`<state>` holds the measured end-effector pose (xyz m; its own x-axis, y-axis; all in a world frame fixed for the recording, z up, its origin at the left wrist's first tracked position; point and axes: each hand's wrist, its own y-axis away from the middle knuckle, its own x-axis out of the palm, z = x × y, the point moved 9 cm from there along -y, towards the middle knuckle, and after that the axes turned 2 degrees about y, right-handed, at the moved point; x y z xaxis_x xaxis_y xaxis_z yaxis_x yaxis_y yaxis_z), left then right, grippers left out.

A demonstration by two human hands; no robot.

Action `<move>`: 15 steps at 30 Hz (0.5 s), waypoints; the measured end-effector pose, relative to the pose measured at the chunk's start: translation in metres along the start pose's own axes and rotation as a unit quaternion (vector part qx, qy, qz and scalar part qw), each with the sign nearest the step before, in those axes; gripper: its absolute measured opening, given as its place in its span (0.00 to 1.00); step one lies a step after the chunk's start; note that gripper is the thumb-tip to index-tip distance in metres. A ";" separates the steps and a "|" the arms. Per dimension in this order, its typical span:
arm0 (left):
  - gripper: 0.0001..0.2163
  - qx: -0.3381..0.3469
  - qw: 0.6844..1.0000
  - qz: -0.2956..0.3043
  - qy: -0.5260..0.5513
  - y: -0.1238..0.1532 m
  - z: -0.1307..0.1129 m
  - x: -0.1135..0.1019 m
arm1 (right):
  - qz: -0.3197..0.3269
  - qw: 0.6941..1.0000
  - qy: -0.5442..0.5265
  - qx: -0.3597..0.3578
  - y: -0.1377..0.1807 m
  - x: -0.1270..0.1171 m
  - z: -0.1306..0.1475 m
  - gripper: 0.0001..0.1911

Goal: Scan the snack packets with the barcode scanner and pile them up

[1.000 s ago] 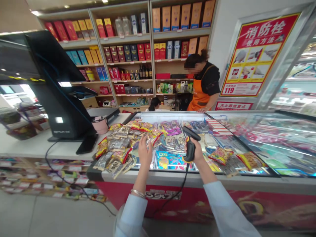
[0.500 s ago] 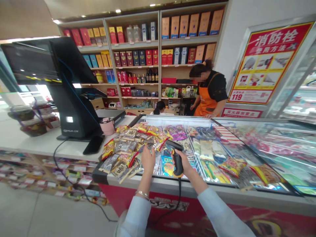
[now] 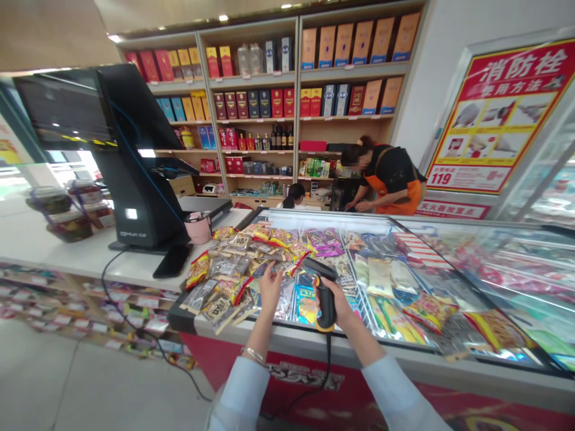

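Observation:
My right hand [image 3: 340, 302] is wrapped round the grip of a black and yellow barcode scanner [image 3: 326, 304], its head tilted left over the freezer glass. From the grip a cable runs down the freezer's front. My left hand [image 3: 270, 288] is just left of the scanner, fingers apart, at the edge of a pile of snack packets; nothing shows in it. Among the pile are a red and yellow snack packet [image 3: 197, 269] and a clear brown packet [image 3: 228, 266]. Whether my left fingertips touch a packet, I cannot tell.
Further packets [image 3: 430, 311] lie on the right of the freezer [image 3: 278, 331]. On the counter are a till screen [image 3: 144, 173], a phone [image 3: 172, 261] and a pink cup [image 3: 198, 228]. Behind the freezer a person in an orange apron [image 3: 395, 179] bends over; another person's head [image 3: 294, 194] shows lower down.
My left fingers have spread slightly. My right hand keeps the scanner in nearly the same place. The person in the apron has bent lower, both hands now together. The view has shifted slightly.

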<state>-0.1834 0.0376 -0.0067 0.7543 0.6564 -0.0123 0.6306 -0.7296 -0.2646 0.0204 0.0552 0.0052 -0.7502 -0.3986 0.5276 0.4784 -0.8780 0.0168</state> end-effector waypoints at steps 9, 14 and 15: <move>0.16 0.114 0.993 -0.004 -0.039 0.017 -0.041 -0.010 | -0.014 1.000 -0.014 -0.024 0.000 -0.005 0.008 0.14; 0.12 0.247 0.962 -0.027 -0.110 0.031 -0.072 -0.016 | -0.009 0.999 -0.032 -0.031 0.002 -0.004 0.011 0.14; 0.11 0.277 0.953 -0.032 -0.119 0.034 -0.078 -0.017 | -0.009 0.999 -0.035 -0.033 0.002 -0.004 0.011 0.15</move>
<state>-0.1603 -0.0134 0.0595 0.6130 0.7692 -0.1806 0.4301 -0.5166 -0.7404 0.0297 0.0580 0.0126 -0.7235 -0.3659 0.5854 0.4322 -0.9013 -0.0291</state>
